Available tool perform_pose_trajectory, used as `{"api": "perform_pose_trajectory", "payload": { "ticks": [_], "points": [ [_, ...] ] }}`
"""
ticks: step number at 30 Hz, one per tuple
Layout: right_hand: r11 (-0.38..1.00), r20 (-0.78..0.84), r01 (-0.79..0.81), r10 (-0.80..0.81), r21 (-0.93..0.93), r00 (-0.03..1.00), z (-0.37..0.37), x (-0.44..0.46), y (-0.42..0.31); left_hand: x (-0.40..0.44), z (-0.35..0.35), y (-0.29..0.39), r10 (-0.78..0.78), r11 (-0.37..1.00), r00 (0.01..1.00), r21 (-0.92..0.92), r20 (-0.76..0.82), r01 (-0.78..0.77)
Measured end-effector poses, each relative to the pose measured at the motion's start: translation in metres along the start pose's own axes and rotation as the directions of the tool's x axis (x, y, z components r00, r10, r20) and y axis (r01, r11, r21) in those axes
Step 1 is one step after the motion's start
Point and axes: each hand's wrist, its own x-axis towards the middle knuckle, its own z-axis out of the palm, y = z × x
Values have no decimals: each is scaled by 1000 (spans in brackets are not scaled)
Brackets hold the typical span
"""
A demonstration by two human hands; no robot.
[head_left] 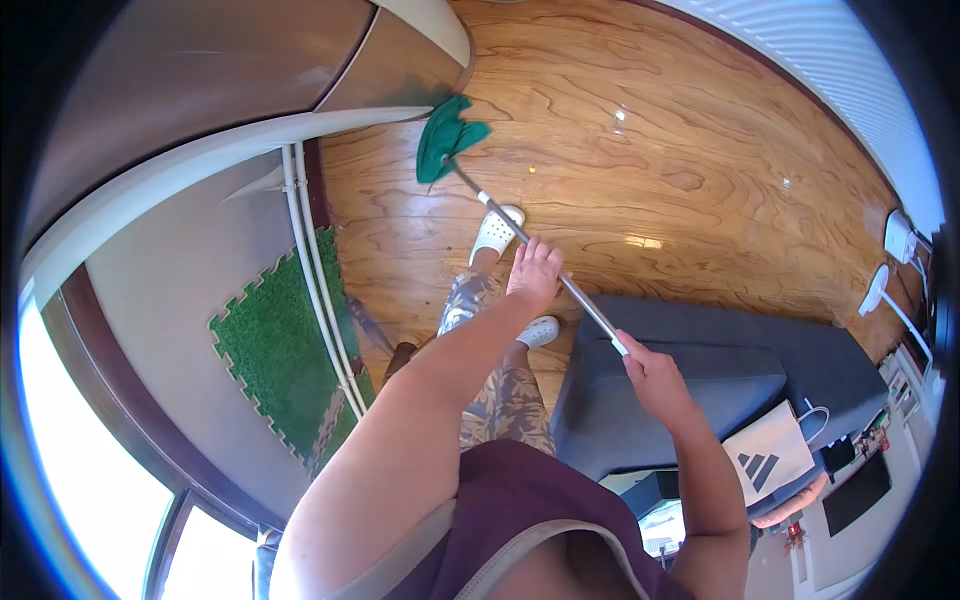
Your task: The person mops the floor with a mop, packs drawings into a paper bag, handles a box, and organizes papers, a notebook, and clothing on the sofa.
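A mop handle (592, 313) slants across the view, silver with white bands. At its far end the green cloth mop head (440, 140) lies on the wooden floor, against the base of a brown and white curved cabinet. My left hand (537, 272) is closed around the middle of the handle. Nearer my body, my right hand (655, 378) grips the handle close to its upper end. One white clog (497, 232) on my foot is right beside the shaft, and the other clog (540, 331) is below my left hand.
Grey sofa (670, 400) stands to the right, with a white paper bag (768, 452) near it. Green foam mats (280, 350) and white pipes (318, 270) are at left. The curved cabinet (200, 60) fills the upper left. A small yellow bit (532, 170) lies on the floor.
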Motion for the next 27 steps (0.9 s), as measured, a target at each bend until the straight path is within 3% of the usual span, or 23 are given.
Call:
{"api": "perform_pose_trajectory", "payload": {
  "ticks": [2,5,7,10,11,13,15,17,21,24,26,27],
  "points": [
    [995,46,-23,27,-92,999,-1,0,-8,-11,-2,-4,9,1000,999,1,-46,-9],
    [971,57,103,-93,-215,994,8,13,-10,-20,-2,-21,0,994,994,-112,-111,-12],
    [920,65,232,-222,-315,973,23,35,-17,-21,0,-51,-81,996,982,-45,-173,74],
    [888,109,273,-251,-370,962,42,68,-47,-25,-5,-85,-110,994,964,-37,-241,105],
    [896,123,284,-257,-342,959,52,75,-62,-33,-11,-104,-158,987,950,-43,-269,152],
    [911,148,318,-288,-261,946,66,96,-86,-22,-43,-160,-290,939,923,-262,-254,223],
    [922,156,322,-293,-217,943,85,118,-125,-11,-64,-204,-145,989,894,-81,-425,122],
    [924,146,304,-276,-231,950,91,142,-160,7,-91,-223,-169,985,844,-68,-509,156],
    [912,84,275,-262,-305,961,76,158,-151,25,-78,-219,-223,973,922,-8,-318,232],
    [929,49,228,-223,-293,973,51,130,-104,33,-46,-157,-238,957,962,136,-132,256],
    [931,18,156,-159,-330,987,35,106,-85,37,-16,-127,-211,950,972,214,-100,228],
    [926,-20,134,-151,-353,988,30,91,-66,39,15,-115,-180,948,970,236,-160,215]
  ]
}}
